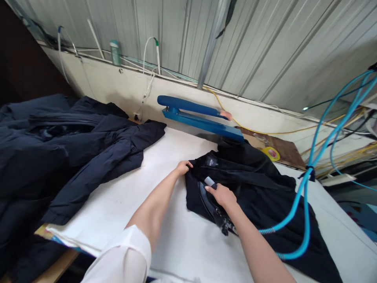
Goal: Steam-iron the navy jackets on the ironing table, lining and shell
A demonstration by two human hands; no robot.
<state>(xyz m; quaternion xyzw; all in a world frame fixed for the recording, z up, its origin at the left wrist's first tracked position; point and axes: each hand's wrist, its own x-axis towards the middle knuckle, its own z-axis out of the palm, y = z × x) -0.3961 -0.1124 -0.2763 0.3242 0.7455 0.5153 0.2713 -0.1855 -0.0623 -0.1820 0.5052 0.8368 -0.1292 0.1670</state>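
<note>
My right hand [224, 195] is wrapped round the handle of a black steam iron [207, 202], whose sole rests on a black garment [256, 192]. Light-blue hoses [294, 212] run from the back of the iron up to the right. At the garment's upper left edge, my left hand [184, 167] pinches the cloth beside the collar. A small dark label [211, 162] shows inside the neck. Part of the garment lies hidden under my right forearm and the iron.
Dark padded jackets [88, 145] are heaped on the left of the white-covered table [165, 196]. Behind stands a blue sleeve board [200, 118]. A yellow tape roll [270, 153] lies at the back right. The hoses hang across the right side.
</note>
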